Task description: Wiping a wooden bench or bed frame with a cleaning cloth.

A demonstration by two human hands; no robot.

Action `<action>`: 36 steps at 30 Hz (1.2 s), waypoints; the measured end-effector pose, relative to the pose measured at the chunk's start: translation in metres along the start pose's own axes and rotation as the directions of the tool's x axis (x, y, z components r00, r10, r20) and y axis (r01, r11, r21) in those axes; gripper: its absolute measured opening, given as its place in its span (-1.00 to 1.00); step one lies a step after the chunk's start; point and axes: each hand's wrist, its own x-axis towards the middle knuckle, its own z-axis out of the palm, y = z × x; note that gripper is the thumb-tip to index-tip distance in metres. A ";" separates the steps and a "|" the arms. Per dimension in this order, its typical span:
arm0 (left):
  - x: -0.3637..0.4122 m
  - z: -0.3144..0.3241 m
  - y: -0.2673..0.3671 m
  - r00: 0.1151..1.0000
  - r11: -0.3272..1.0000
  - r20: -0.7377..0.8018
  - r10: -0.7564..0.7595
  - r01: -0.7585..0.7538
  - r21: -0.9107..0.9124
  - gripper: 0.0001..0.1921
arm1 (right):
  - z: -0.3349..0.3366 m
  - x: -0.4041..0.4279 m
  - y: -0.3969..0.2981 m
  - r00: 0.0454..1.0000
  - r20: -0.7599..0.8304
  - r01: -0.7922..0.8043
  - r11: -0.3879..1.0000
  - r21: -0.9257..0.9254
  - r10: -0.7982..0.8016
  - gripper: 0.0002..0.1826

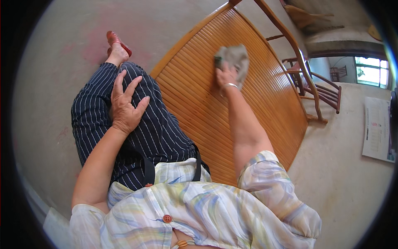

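Observation:
Beneath me is a slatted wooden bench seat [199, 109], its strips glossy and brown. My right hand [227, 75], with a silver bangle at the wrist, presses a grey-beige cloth [241, 57] onto the slats; both are slightly blurred. A small dark green patch shows at the cloth's left edge. My left hand [127, 101] rests on my knee in dark striped trousers [149, 124], palm down with fingers spread, and holds nothing.
The bench's curved wooden armrest [295, 46] rises along its right side. Beyond it stand dark wooden chairs [323, 93] near an opening and a window [371, 71]. A printed calendar [377, 129] hangs on the wall at right. Concrete floor [62, 46] lies to the left.

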 end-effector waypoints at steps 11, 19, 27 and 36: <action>0.001 -0.001 0.001 1.000 1.000 0.012 -0.025 0.025 0.015 -0.47 | -0.011 0.001 0.005 0.981 -0.027 0.194 0.981 -0.014 -0.194 -0.34; 0.004 0.005 0.000 1.000 1.000 -0.006 0.003 -0.003 -0.026 -0.48 | 0.004 -0.076 0.272 0.888 -0.099 -0.432 0.889 0.151 0.448 -0.23; 0.001 0.001 -0.004 1.000 1.000 -0.018 0.011 -0.011 -0.014 -0.47 | 0.023 -0.177 0.251 0.706 -0.054 -0.703 0.707 0.076 0.707 -0.18; -0.002 0.000 -0.007 1.000 0.999 -0.021 0.005 -0.006 -0.039 -0.47 | 0.033 -0.147 0.029 0.988 -0.142 0.047 0.988 -0.146 -0.068 -0.27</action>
